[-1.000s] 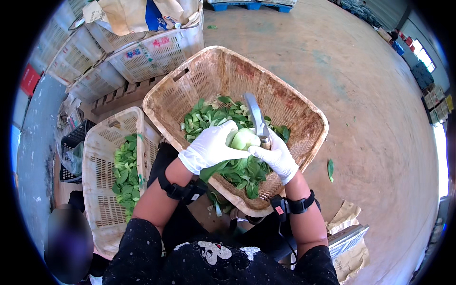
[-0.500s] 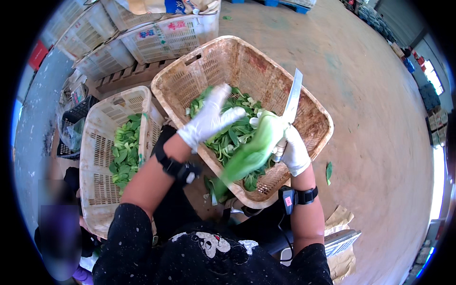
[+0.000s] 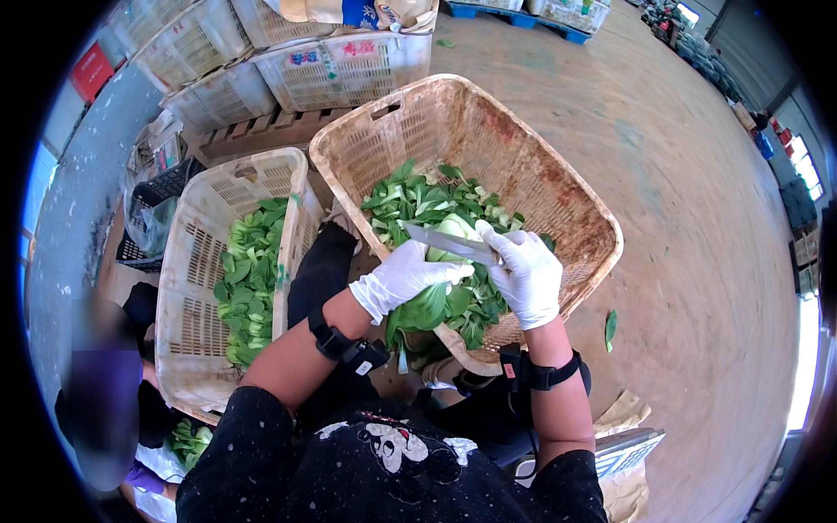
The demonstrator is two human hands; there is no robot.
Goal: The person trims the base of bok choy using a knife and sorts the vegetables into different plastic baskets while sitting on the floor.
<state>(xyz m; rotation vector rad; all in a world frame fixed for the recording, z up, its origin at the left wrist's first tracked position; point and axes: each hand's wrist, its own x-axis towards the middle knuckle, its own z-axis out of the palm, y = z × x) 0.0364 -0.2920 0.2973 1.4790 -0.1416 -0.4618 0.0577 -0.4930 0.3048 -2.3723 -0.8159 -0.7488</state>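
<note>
My left hand, in a white glove, is closed around a head of bok choy. Its green leaves hang toward me, and its pale base faces away. In my gloved right hand is a knife, its handle mostly hidden by the fingers. The blade points left and lies across the pale base; whether it has cut in cannot be made out. Both hands are over the near part of a large stained plastic crate, where loose bok choy leaves cover part of the bottom.
A second crate with trimmed bok choy stands at the left. Stacked crates rest on a wooden pallet behind. At lower left is another person's purple sleeve. A stray leaf lies on the floor at right.
My left hand, open before, has come down and closed on the bok choy, which my right hand held together with the knife. The blade has swung from upright to pointing left across the base.
</note>
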